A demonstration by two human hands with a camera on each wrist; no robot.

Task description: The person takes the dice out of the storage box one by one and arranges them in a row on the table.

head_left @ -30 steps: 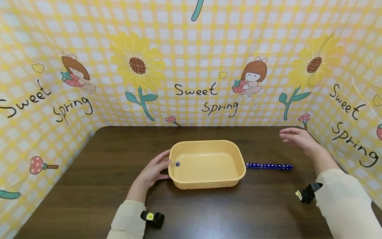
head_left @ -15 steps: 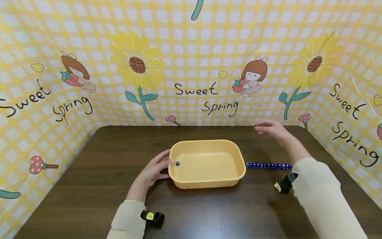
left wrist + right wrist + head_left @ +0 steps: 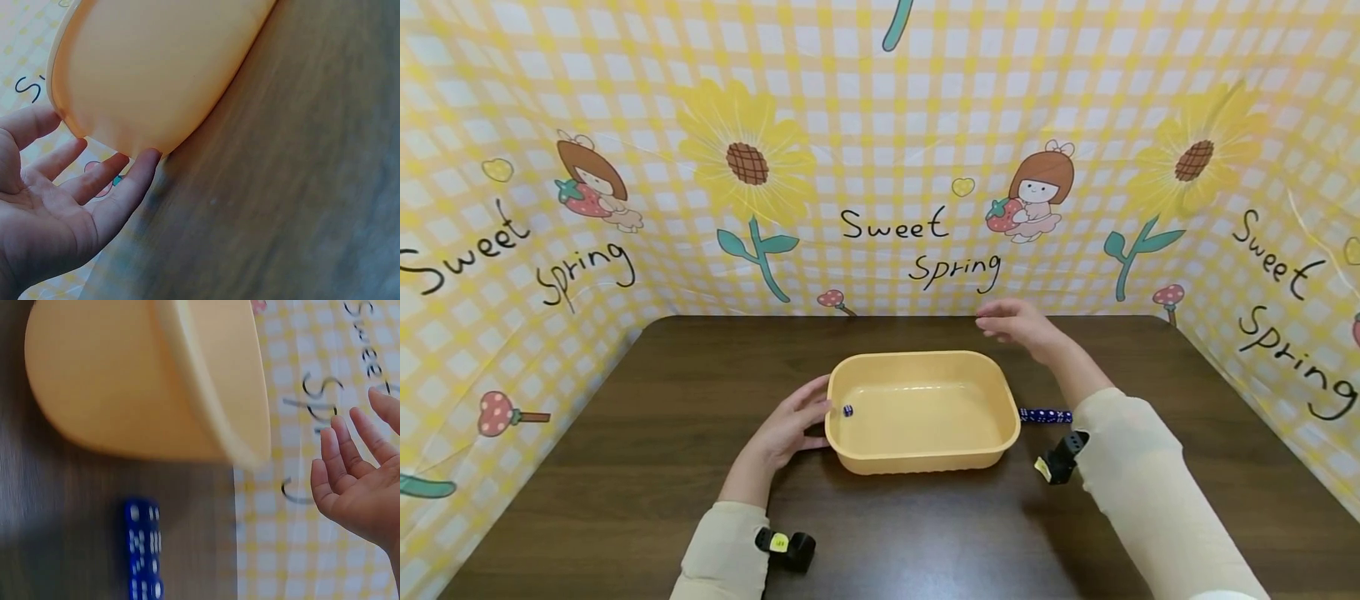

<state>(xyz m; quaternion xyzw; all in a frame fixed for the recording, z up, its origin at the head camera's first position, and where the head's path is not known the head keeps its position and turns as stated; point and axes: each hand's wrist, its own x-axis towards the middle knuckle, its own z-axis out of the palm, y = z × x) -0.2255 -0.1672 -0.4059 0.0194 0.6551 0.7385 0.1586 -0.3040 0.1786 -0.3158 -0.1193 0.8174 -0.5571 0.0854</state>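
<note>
A yellow plastic basin (image 3: pixel 925 463) stands on the dark wooden table, with a single blue die (image 3: pixel 847 411) on its floor near the left end. My left hand (image 3: pixel 790 425) rests its spread fingertips against the basin's left end; in the left wrist view the fingers (image 3: pixel 128 190) are nearly straight along that wall. Beyond the basin's far right corner, my right hand (image 3: pixel 1018 325) hovers with nothing in its fingers. In the right wrist view its fingers (image 3: pixel 347 450) are loosely bent. A row of blue dice (image 3: pixel 1045 415) extends right from the basin, partly covered by my right forearm.
Yellow checked cloth (image 3: pixel 880 125) with printed flowers hangs behind the table (image 3: pixel 880 542) and along both sides. Each sleeve carries a black wrist camera, the left one (image 3: pixel 786 548) close to the front and the right one (image 3: pixel 1062 458) beside the dice row.
My right hand has moved left from the far right of the table toward the basin's back right corner, its forearm now covering part of the dice row. The left hand and basin have stayed put.
</note>
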